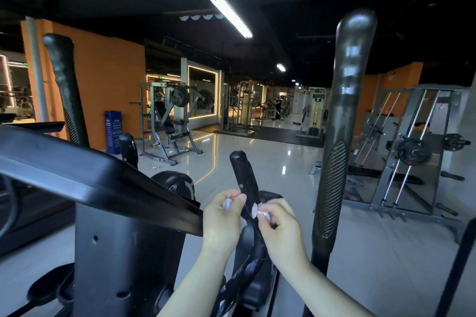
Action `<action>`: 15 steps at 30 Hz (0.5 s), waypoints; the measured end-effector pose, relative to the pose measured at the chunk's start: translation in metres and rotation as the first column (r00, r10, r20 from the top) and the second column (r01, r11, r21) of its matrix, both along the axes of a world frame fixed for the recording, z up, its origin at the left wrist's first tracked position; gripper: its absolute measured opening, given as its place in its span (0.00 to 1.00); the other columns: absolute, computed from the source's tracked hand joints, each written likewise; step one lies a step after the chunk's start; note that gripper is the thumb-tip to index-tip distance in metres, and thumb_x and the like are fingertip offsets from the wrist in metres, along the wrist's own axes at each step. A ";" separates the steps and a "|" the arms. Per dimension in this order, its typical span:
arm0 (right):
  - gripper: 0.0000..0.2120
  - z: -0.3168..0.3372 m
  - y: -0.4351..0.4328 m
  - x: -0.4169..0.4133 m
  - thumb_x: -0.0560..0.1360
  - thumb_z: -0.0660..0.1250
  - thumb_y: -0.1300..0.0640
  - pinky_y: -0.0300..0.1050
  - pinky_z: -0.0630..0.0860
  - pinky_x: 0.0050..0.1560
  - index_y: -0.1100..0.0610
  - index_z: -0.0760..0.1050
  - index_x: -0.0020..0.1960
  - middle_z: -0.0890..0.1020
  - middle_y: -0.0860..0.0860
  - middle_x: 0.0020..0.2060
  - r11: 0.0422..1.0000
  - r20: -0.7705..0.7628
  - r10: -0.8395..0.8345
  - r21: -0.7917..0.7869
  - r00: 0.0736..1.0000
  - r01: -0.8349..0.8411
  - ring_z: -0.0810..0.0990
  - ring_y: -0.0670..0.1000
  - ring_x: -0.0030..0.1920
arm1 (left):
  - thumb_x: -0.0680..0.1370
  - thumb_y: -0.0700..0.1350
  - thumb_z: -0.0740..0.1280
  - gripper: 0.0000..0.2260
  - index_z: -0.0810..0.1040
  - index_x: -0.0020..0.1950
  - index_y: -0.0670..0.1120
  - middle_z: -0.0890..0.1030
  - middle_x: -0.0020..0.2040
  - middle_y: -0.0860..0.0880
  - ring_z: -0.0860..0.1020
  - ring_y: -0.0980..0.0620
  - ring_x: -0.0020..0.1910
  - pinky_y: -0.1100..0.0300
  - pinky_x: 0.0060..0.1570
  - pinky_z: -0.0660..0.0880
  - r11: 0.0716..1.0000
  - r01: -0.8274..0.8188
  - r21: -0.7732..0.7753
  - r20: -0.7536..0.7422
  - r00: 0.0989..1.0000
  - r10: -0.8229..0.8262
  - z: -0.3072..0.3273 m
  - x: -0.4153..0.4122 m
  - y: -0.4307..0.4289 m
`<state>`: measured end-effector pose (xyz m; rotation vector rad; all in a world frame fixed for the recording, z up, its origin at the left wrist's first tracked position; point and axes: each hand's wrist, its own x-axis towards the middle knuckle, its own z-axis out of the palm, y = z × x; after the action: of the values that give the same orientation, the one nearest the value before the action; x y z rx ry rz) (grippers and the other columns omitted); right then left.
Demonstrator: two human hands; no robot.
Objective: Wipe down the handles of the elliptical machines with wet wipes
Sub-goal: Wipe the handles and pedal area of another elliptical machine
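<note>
— Black rubber handle (244,188), is that what sits in the middle?

— Yes, a short black handle on an elliptical machine, rising at a slant between two hands. A white wet wipe (255,210) is wrapped around it partway up.

— What are the hands doing?

— The left hand (222,216) has its fingers curled, pinching one end of the wipe on the handle's left side. The right hand (277,224) pinches the other end on the right side, thumb and fingers closed on the white cloth.

— Anything else close by?

— A tall dark moving handle (342,116) stands upright to the right, and another (65,85) leans at the left. The machine's black console (90,175) fills the lower left. Beyond lie a glossy pale floor (257,152), weight machines, orange walls (108,80) and a lit ceiling tube (230,14).
</note>
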<state>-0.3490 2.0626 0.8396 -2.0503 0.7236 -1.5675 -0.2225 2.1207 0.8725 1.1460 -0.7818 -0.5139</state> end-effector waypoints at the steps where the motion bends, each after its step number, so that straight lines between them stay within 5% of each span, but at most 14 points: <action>1: 0.15 -0.006 0.000 -0.003 0.76 0.71 0.68 0.40 0.73 0.42 0.48 0.81 0.42 0.77 0.43 0.45 1.000 -0.041 -0.002 0.019 0.999 0.003 0.79 0.50 0.41 | 0.79 0.44 0.74 0.02 0.83 0.48 0.51 0.80 0.34 0.53 0.75 0.51 0.34 0.53 0.45 0.74 1.000 -0.001 0.001 0.002 1.000 0.001 0.000 0.000 0.000; 6: 0.13 0.018 0.006 -0.001 0.74 0.70 0.64 0.49 0.79 0.46 0.45 0.78 0.42 0.78 0.43 0.44 0.995 -0.056 -0.031 0.092 0.998 0.036 0.81 0.49 0.43 | 0.79 0.44 0.74 0.02 0.83 0.49 0.50 0.80 0.33 0.53 0.76 0.51 0.34 0.52 0.45 0.73 1.000 -0.002 -0.009 -0.004 1.000 0.002 -0.004 0.001 -0.004; 10: 0.15 0.049 0.008 0.011 0.78 0.70 0.65 0.47 0.79 0.44 0.43 0.78 0.48 0.77 0.44 0.50 1.000 0.122 0.015 0.019 0.992 -0.018 0.81 0.50 0.43 | 0.79 0.45 0.73 0.01 0.83 0.49 0.51 0.79 0.32 0.53 0.75 0.50 0.33 0.54 0.42 0.73 1.000 -0.022 0.001 0.014 1.000 0.022 -0.004 0.000 -0.003; 15: 0.11 0.028 0.006 0.013 0.77 0.74 0.64 0.38 0.75 0.44 0.48 0.83 0.44 0.77 0.40 0.49 0.998 0.115 0.037 0.048 0.993 -0.043 0.81 0.49 0.43 | 0.79 0.46 0.74 0.01 0.83 0.49 0.51 0.80 0.33 0.53 0.75 0.51 0.32 0.46 0.46 0.79 1.000 -0.015 0.001 0.011 1.000 0.015 -0.002 -0.001 -0.002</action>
<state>-0.3359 2.0687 0.8672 -1.9105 0.6691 -1.6127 -0.2231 2.1188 0.8702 1.1562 -0.7815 -0.4958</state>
